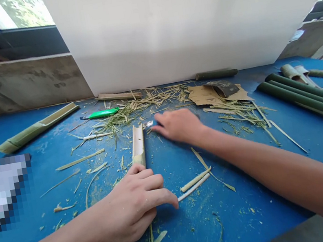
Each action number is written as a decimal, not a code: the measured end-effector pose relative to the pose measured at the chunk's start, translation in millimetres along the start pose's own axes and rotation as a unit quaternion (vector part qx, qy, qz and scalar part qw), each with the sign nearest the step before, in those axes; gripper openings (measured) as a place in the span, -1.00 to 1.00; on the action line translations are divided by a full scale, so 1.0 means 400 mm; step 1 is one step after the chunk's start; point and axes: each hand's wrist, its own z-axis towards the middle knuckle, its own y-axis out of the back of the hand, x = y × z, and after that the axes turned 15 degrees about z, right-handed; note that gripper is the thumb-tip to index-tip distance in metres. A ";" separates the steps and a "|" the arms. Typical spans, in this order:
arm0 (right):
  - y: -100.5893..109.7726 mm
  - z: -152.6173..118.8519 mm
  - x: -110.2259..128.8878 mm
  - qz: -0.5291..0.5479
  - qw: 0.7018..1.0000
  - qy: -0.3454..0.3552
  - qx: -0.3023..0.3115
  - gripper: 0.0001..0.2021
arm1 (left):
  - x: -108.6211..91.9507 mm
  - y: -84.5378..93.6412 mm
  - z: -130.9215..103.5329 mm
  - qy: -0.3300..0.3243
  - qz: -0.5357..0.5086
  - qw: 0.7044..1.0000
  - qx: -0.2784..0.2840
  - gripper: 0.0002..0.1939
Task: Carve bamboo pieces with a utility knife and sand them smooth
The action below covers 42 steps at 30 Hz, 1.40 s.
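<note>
My left hand (138, 205) lies over a half-split bamboo piece (137, 141), its fingers curled around the near part. The hollow pale inside faces up at the far end, and the rest is hidden under the hand. My right hand (181, 126) is closed, palm down, just right of the bamboo's far end. From between its thumb and fingers pokes the shiny metal end of a small tool (149, 124); its handle is mostly covered, and blur keeps its exact kind unclear. Two thin bamboo strips (194, 181) rest right of my left hand.
A green-handled cutter (103, 113) lies among shavings (160, 96) at the back. A split bamboo length (38, 127) is on the left, above a pixelated object (2, 193). Cardboard (203, 95) and several green bamboo pieces (299, 95) occupy the right. A white board (164, 25) stands behind.
</note>
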 end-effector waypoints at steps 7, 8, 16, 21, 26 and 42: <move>0.055 -0.018 -0.019 -0.003 0.999 -0.026 -0.031 -0.46 | 0.001 -0.005 0.003 -0.005 0.022 1.000 -0.012 -0.62; 0.057 -0.023 -0.016 -0.003 1.000 -0.023 -0.021 -0.47 | 0.001 -0.007 0.003 -0.004 0.026 1.000 -0.015 -0.61; 0.046 -0.053 0.033 0.111 0.986 0.095 0.076 -0.53 | 0.004 -0.023 0.001 -0.015 0.041 0.998 -0.040 -0.63; 0.031 -0.050 0.057 0.114 0.986 0.086 0.084 -0.56 | 0.003 -0.022 0.002 -0.011 0.028 0.999 -0.040 -0.63; 0.020 -0.054 0.072 0.099 0.988 0.081 0.089 -0.54 | 0.000 -0.018 0.002 0.006 0.036 0.999 -0.026 -0.63; 0.049 -0.013 -0.108 0.002 0.994 -0.106 -0.024 -0.46 | -0.004 -0.025 -0.005 -0.009 0.023 0.998 -0.057 -0.63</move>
